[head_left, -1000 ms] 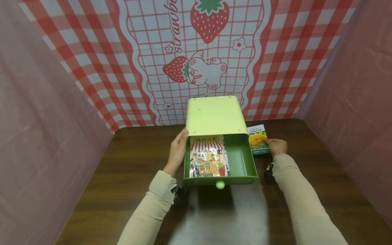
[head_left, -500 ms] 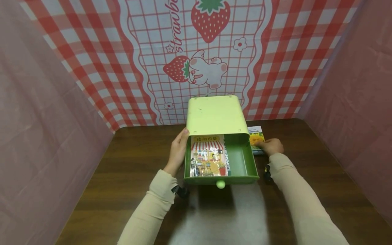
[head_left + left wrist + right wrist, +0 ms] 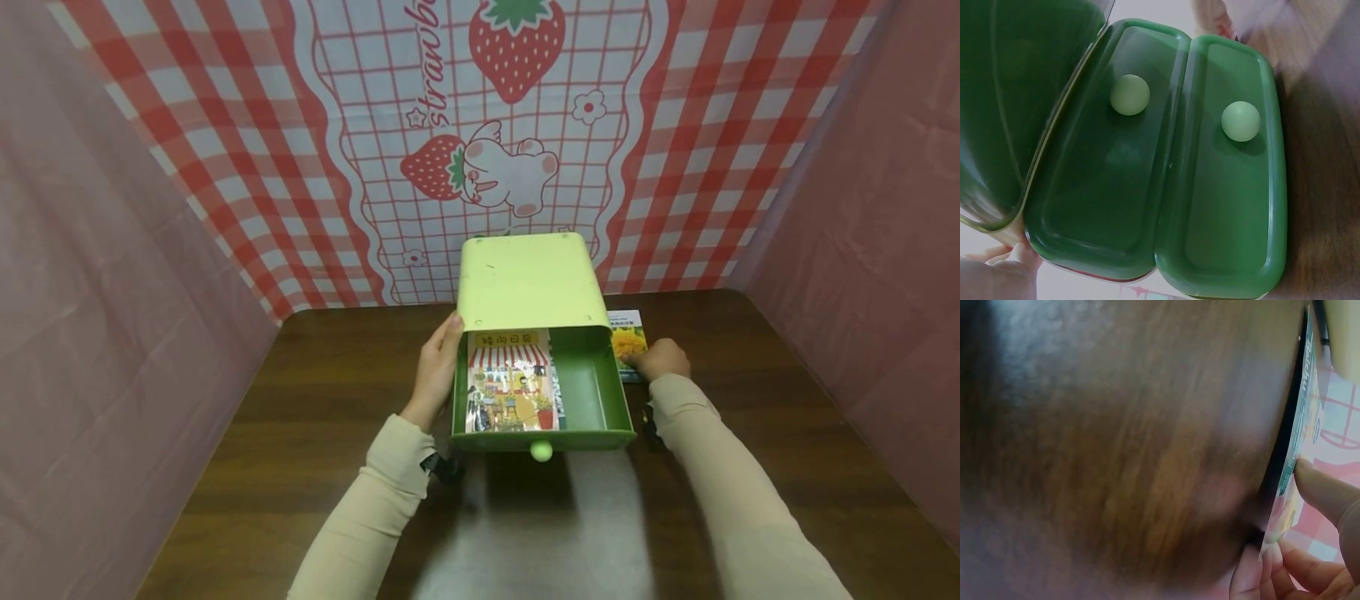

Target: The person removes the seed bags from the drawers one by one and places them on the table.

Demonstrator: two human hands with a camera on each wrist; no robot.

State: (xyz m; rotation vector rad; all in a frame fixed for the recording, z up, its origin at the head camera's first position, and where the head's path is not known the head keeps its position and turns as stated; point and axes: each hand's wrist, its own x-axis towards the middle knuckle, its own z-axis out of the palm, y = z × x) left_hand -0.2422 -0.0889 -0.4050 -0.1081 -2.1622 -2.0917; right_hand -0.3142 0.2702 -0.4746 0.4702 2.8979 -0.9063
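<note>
A small green cabinet (image 3: 528,279) stands on the table with its top drawer (image 3: 588,392) pulled out. Inside that drawer, on the left, lies a packet with a striped-awning picture (image 3: 510,383); another packet's edge shows beneath it. My left hand (image 3: 431,371) rests against the cabinet's left side near the front edge; in the left wrist view, its fingertips (image 3: 1019,259) touch the cabinet. Right of the cabinet, my right hand (image 3: 662,360) pinches a packet with a yellow flower picture (image 3: 626,333), thumb on one face and fingers behind. The packet's lower right is hidden by the hand.
Two lower drawers with round knobs (image 3: 1241,122) are pushed in, seen in the left wrist view. A strawberry-print cloth (image 3: 495,167) hangs behind the brown table (image 3: 322,467). Pink cloth walls (image 3: 847,217) stand on both sides.
My right hand has shifted a little left, toward the cabinet, with the yellow-flower packet, whose left part now sits behind the cabinet's edge. The left hand stays in place.
</note>
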